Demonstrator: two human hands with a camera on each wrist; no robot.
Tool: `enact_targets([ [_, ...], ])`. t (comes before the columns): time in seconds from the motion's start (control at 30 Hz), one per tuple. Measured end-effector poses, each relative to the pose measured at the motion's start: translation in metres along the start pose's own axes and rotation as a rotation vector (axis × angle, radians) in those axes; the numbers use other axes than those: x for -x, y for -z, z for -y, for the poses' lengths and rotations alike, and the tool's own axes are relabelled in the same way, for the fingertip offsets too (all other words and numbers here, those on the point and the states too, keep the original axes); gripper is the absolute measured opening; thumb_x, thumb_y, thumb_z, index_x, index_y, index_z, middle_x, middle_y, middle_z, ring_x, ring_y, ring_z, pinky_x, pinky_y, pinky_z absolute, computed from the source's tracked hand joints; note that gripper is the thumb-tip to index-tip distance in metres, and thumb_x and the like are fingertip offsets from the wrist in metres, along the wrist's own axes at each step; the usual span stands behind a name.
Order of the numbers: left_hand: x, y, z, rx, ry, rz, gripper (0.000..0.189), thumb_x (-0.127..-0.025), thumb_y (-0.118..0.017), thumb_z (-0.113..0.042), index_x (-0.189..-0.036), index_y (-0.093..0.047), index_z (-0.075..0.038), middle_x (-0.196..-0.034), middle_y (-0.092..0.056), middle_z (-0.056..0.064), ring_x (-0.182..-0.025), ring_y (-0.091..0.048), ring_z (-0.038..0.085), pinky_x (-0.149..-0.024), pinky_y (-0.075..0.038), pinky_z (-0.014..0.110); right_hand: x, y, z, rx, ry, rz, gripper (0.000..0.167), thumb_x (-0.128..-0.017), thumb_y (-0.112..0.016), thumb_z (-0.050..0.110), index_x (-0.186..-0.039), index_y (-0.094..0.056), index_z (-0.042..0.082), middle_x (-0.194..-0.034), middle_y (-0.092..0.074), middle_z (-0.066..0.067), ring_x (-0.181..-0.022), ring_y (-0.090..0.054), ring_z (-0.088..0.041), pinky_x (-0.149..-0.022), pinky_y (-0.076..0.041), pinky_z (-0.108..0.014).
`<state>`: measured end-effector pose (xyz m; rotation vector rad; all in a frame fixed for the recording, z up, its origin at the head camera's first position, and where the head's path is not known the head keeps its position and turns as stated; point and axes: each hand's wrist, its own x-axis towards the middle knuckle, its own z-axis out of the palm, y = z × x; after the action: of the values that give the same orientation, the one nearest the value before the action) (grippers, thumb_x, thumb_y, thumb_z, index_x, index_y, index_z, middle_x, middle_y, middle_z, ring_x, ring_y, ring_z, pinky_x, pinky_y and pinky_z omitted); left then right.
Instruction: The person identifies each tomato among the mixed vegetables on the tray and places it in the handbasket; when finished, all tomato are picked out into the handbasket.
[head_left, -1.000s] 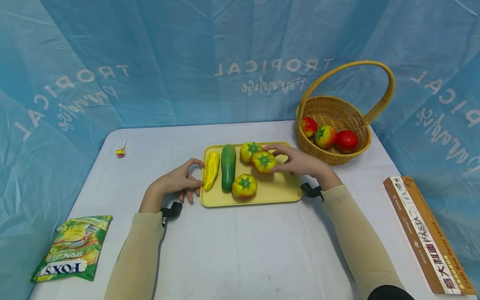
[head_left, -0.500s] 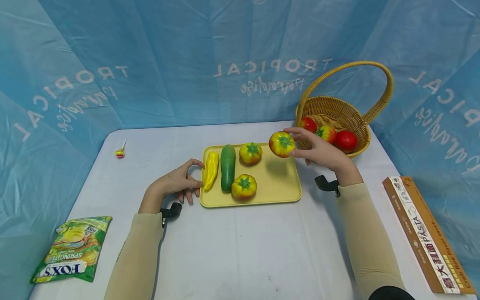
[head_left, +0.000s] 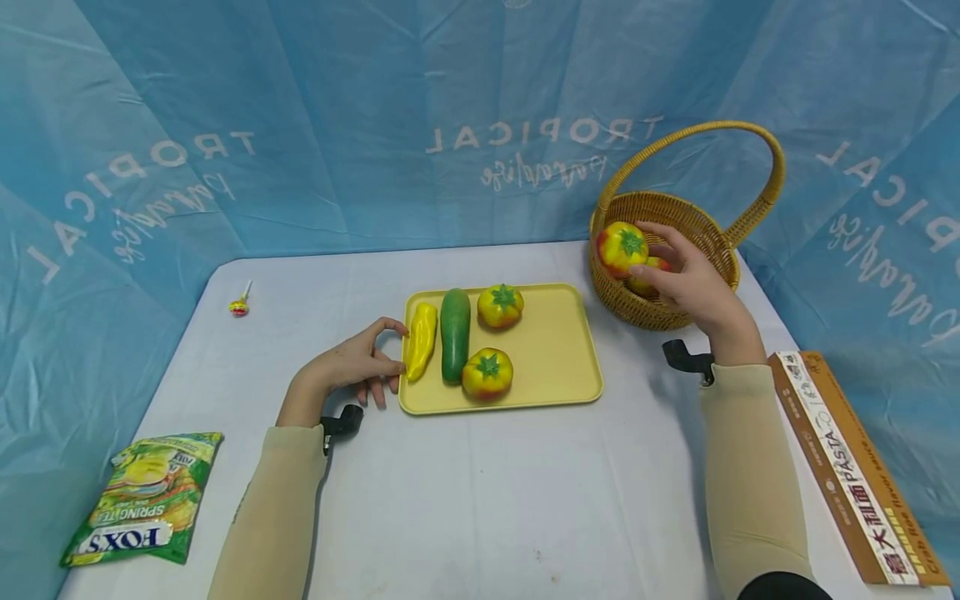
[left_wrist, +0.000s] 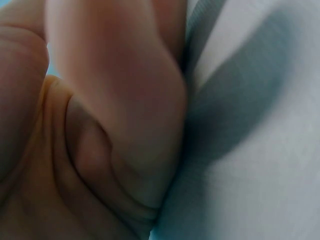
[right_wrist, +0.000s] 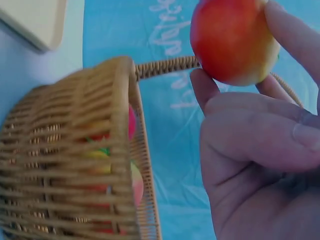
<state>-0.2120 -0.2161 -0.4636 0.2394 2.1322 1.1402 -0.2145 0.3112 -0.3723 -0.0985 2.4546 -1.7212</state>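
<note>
My right hand (head_left: pixel 693 279) holds a toy tomato (head_left: pixel 621 248), red and yellow with a green star-shaped top, between thumb and fingers over the basket's (head_left: pixel 637 312) left side. In the right wrist view the tomato's red underside shows above the wicker rim. My left hand (head_left: pixel 348 362) rests at the left edge of the yellow tray (head_left: pixel 558 350), thumb and index fingertip on its rim. On the tray lie a yellow pepper (head_left: pixel 422 342), a green cucumber (head_left: pixel 455 335) and two similar tomatoes, one behind (head_left: pixel 500 306) and one in front (head_left: pixel 487 373).
Red and yellow toy fruit (right_wrist: pixel 136 185) sits inside the basket, partly hidden by my right hand. The tall basket handle (head_left: pixel 772 179) arches above. A lollipop (head_left: pixel 239 307) and green Fox's bag (head_left: pixel 146 496) lie left; a long pasta box (head_left: pixel 855 467) lies right.
My right hand has lifted the tomato off the tray and carried it right and back, over the basket. The left hand has stayed at the tray's edge.
</note>
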Motion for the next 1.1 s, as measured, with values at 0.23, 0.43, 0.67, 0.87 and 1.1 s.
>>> enact_targets([
  [0.23,0.000,0.000,0.001,0.003,-0.003,0.001,0.069,-0.099,-0.074,-0.031,-0.152,-0.029,-0.025,-0.086,-0.079,0.013,-0.054,-0.072,0.023,-0.048,-0.057,0.030,-0.003,0.009,-0.009,-0.014,-0.036,-0.174,0.073,-0.101,-0.072,0.040,-0.162,-0.033,0.044,-0.155,-0.043,-0.010,-0.056,-0.034,-0.015,-0.050,-0.034,-0.027],
  [0.43,-0.001,0.000,0.001,0.006,-0.007,0.001,0.069,-0.099,-0.074,-0.031,-0.152,-0.029,-0.025,-0.086,-0.079,0.013,-0.054,-0.072,0.024,-0.048,-0.057,0.030,-0.008,0.015,-0.017,-0.091,-0.068,-0.322,0.078,-0.099,-0.074,0.039,-0.164,-0.031,0.040,-0.153,-0.045,-0.006,-0.056,-0.036,-0.013,-0.049,-0.035,-0.023],
  [0.67,0.000,0.000,0.001,0.006,-0.005,0.002,0.070,-0.099,-0.074,-0.031,-0.152,-0.029,-0.024,-0.086,-0.079,0.013,-0.055,-0.073,0.024,-0.048,-0.057,0.030,-0.011,0.020,-0.030,-0.074,-0.137,-0.413,0.080,-0.098,-0.074,0.044,-0.165,-0.029,0.042,-0.157,-0.045,-0.006,-0.068,-0.046,-0.011,-0.050,-0.042,-0.019],
  [0.87,0.000,0.000,0.000,0.008,-0.002,0.002,0.070,-0.099,-0.074,-0.032,-0.152,-0.029,-0.024,-0.086,-0.079,0.013,-0.055,-0.073,0.023,-0.048,-0.056,0.030,-0.014,0.019,-0.037,-0.007,-0.151,-0.422,0.078,-0.098,-0.072,0.049,-0.163,-0.029,0.047,-0.160,-0.043,-0.010,-0.080,-0.049,-0.017,-0.054,-0.045,-0.018],
  [1.1,0.000,0.000,0.000,0.000,-0.008,0.002,0.069,-0.100,-0.073,-0.032,-0.152,-0.029,-0.025,-0.086,-0.079,0.013,-0.054,-0.072,0.022,-0.048,-0.057,0.030,-0.015,0.018,-0.037,0.022,-0.159,-0.410,0.077,-0.099,-0.072,0.047,-0.163,-0.028,0.049,-0.166,-0.040,-0.014,-0.083,-0.048,-0.020,-0.054,-0.045,-0.018],
])
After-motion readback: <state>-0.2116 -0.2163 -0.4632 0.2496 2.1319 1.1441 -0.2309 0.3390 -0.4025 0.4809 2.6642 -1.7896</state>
